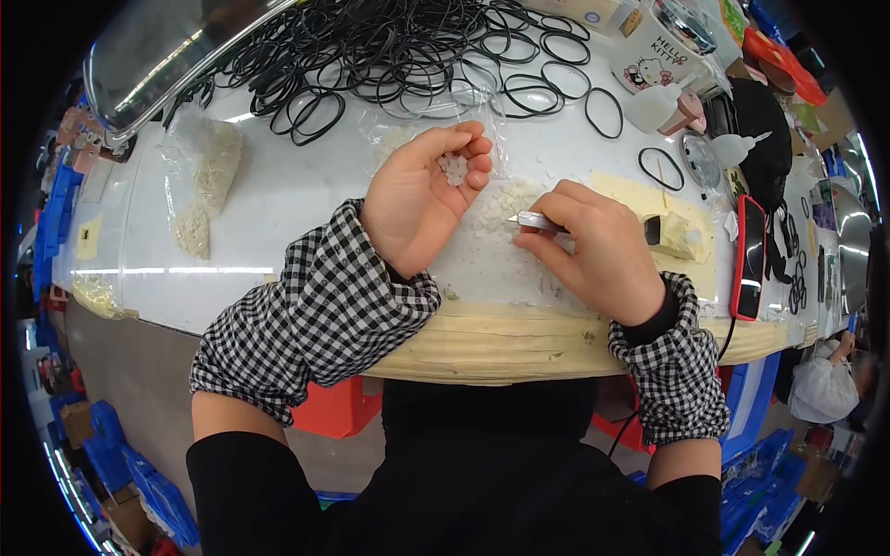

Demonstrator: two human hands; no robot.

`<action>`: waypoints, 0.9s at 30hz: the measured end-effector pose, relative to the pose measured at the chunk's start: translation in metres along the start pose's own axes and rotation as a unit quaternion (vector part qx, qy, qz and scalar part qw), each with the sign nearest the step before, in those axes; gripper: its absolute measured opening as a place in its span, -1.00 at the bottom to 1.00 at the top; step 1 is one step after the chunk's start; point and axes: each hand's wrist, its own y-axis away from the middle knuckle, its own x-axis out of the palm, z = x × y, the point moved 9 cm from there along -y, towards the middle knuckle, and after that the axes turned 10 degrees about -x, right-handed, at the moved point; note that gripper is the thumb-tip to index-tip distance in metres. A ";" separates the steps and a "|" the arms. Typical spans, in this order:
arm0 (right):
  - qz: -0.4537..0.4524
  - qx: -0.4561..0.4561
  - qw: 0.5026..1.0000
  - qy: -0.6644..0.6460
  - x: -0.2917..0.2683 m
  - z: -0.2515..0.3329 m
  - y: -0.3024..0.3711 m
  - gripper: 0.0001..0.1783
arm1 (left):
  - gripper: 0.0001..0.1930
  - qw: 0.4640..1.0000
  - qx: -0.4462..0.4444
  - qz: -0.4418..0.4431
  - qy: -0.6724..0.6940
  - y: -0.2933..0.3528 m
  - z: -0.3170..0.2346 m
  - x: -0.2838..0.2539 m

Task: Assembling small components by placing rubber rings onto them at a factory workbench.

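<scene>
Left hand point(419, 206) curled, cupping white pieces point(452, 170); right hand point(601, 248) pinching small knife point(538, 221) — black bands point(371, 42) beyond

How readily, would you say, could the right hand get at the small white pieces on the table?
Probably yes: nothing visible stands between the right hand and the small white pieces, though it holds a craft knife.

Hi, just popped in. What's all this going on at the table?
Someone is working with both bare hands. The left hand is cupped around a few small white pieces. The right hand holds a small blade tool, its tip by the loose pieces on the table. Beyond lies a heap of black loops.
</scene>
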 end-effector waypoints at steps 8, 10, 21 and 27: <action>-0.045 -0.002 0.999 -0.021 -0.001 0.002 -0.001 -0.84 | -0.84 0.998 0.008 -0.005 -0.063 0.003 0.001 0.005; -0.099 0.004 0.993 -0.067 -0.011 -0.003 -0.002 -0.84 | -0.84 0.993 -0.014 0.008 -0.119 0.004 0.007 0.011; -0.193 0.075 0.954 -0.216 -0.021 -0.016 0.002 -0.85 | -0.81 0.967 -0.066 0.079 -0.234 0.013 0.030 0.026; -0.194 0.086 0.947 -0.242 -0.023 -0.018 0.004 -0.85 | -0.83 0.966 -0.059 0.090 -0.234 0.015 0.031 0.033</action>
